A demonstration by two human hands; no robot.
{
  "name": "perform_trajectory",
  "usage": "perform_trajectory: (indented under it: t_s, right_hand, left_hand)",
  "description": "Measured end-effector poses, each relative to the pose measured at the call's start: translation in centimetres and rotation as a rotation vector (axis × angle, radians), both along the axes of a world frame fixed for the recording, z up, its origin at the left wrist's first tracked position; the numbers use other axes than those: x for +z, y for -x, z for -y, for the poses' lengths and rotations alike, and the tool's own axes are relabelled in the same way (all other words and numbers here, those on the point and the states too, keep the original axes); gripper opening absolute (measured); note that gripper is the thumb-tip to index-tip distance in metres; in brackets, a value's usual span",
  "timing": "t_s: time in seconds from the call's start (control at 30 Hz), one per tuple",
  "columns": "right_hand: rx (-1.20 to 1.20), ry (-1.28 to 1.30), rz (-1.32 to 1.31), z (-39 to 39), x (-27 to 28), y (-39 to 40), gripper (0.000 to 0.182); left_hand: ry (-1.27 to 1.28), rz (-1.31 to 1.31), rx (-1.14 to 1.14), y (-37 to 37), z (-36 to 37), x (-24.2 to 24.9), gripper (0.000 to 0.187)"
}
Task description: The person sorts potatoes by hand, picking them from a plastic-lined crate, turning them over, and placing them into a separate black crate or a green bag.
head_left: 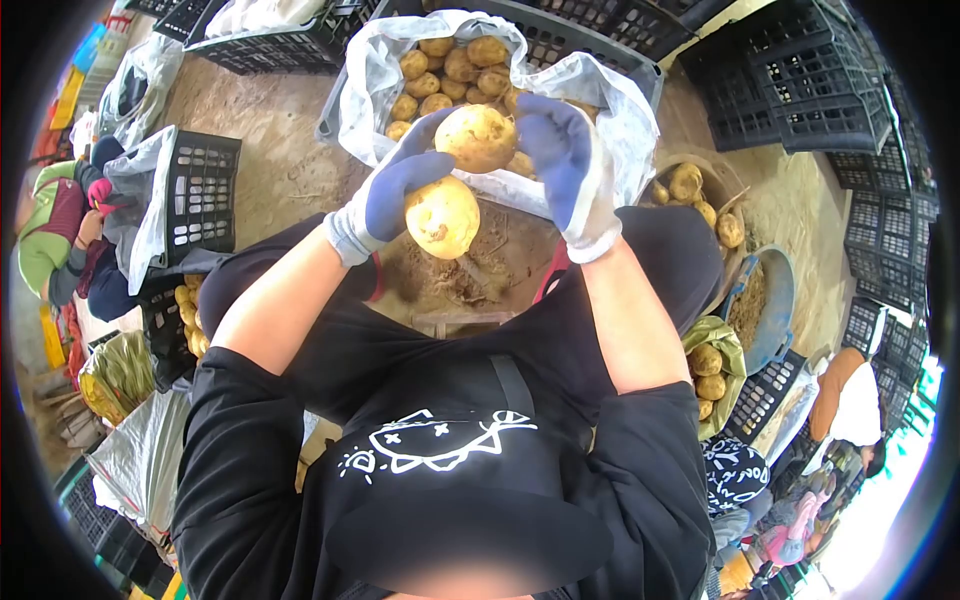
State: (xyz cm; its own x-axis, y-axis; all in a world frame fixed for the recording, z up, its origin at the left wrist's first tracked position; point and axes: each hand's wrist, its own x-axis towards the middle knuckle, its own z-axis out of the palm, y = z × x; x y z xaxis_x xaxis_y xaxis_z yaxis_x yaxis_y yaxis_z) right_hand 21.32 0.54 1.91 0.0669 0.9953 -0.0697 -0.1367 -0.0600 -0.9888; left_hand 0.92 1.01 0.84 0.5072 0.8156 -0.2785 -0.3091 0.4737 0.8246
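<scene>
My left hand (388, 197), in a blue and white work glove, is closed on a pale, round potato (442, 218) under its thumb. Just above is a larger brown-yellow potato (478, 138), which lies between both hands. The left fingers reach its left side, while my right hand (565, 165), gloved the same way, has its fingers against the right side. Part of the right fingertips' grip is hidden. Beyond the hands stands a black crate (652, 85) lined with a white sheet (362, 75), with several potatoes (460, 66) in it.
Potatoes (686, 183) fill a container at my right knee, near a blue basin (778, 330) and an open sack (730, 385) of potatoes. Stacked black crates (790, 75) stand at the right. A lined crate (203, 190) and another person (65, 225) are on the left.
</scene>
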Motion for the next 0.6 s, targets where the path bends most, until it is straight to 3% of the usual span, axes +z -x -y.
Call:
perform_trajectory:
  t_s: [0.03, 0.07, 0.13, 0.17, 0.2, 0.27, 0.3, 0.37, 0.4, 0.47, 0.6]
  right_hand:
    - [0.023, -0.150, 0.201, 0.4, 0.4, 0.3, 0.028]
    - [0.023, -0.151, 0.201, 0.4, 0.3, 0.2, 0.028]
    - [0.104, -0.087, -0.020, 0.2, -0.3, 0.0, 0.029]
    - [0.036, -0.028, -0.126, 0.0, -0.6, -0.1, 0.026]
    - [0.036, -0.028, -0.126, -0.3, -0.7, -0.6, 0.026]
    - [0.044, 0.213, -0.151, -0.7, -0.4, -1.7, 0.031]
    - [0.043, 0.211, -0.149, -0.6, 0.0, -1.5, 0.031]
    - [0.216, 0.268, -0.138, 0.2, 0.9, -0.6, 0.047]
    - [0.303, 0.297, -0.133, 0.5, 1.1, -0.3, 0.056]
    - [0.321, 0.159, -0.146, 0.3, 0.6, -0.2, 0.056]
    - [0.368, 0.179, -0.403, -0.1, 0.4, -0.5, 0.052]
  left_hand:
    - [-0.004, -0.010, 0.023, 0.0, 0.0, -0.1, 0.070]
    - [-0.005, -0.010, 0.023, 0.1, 0.0, -0.1, 0.070]
    - [-0.065, -0.047, -0.033, 0.4, 0.0, -0.1, 0.070]
    - [-0.063, -0.048, -0.035, 0.4, 0.1, -0.1, 0.070]
    - [-0.044, -0.022, -0.015, 0.3, 0.2, -0.1, 0.070]
    - [-0.028, 0.007, 0.002, 0.1, 0.4, 0.3, 0.070]
    - [-0.118, -0.054, 0.039, -0.2, 0.4, 0.8, 0.067]
    - [-0.394, -0.262, 0.094, -0.3, 0.2, 0.4, 0.067]
    - [-0.393, -0.262, 0.095, -0.1, 0.1, 0.1, 0.067]
    - [-0.589, -0.540, 0.010, 0.2, 0.2, 0.1, 0.071]
    - [-0.363, -0.359, 0.069, -0.3, 0.4, 0.3, 0.071]
